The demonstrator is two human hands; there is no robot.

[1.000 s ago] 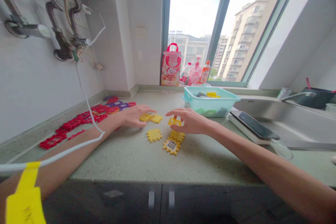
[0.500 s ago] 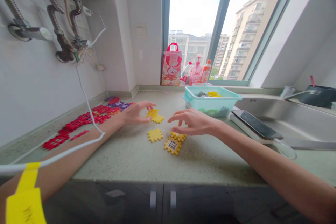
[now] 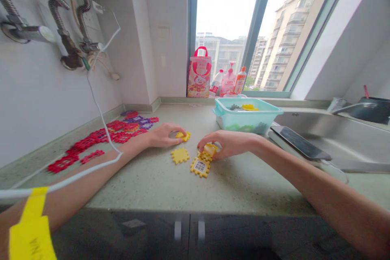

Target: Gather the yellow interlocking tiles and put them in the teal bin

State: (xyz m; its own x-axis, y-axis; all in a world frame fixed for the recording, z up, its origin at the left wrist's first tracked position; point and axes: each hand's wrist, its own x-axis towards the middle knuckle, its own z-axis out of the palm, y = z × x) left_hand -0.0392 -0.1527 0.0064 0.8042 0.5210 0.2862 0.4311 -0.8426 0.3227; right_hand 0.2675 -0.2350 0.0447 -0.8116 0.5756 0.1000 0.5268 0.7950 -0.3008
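Observation:
My left hand (image 3: 166, 135) is closed, thumb and fingers gripping a yellow interlocking plastic tile (image 3: 184, 136) just above or on the counter. My right hand (image 3: 228, 143) curls over another yellow interlocking tile (image 3: 208, 151), its fingers and thumb at opposite sides. Directly in front of that tile lies a yellow tile with a white window grid (image 3: 200, 167). Between the hands, a plain yellow tile (image 3: 180, 155) rests flat. Whether more tiles lie under the held ones is hidden.
Red and purple tiles (image 3: 91, 140) spread along the wall at left. A turquoise bin (image 3: 246, 121) holds more pieces behind my right hand. A phone (image 3: 300, 142) lies beside the sink (image 3: 350, 138). A white cable (image 3: 79, 178) crosses above my left forearm.
My left fingers have closed on a yellow tile that lay by them. My right hand has come down around the yellow tile beneath it. The view has shifted slightly.

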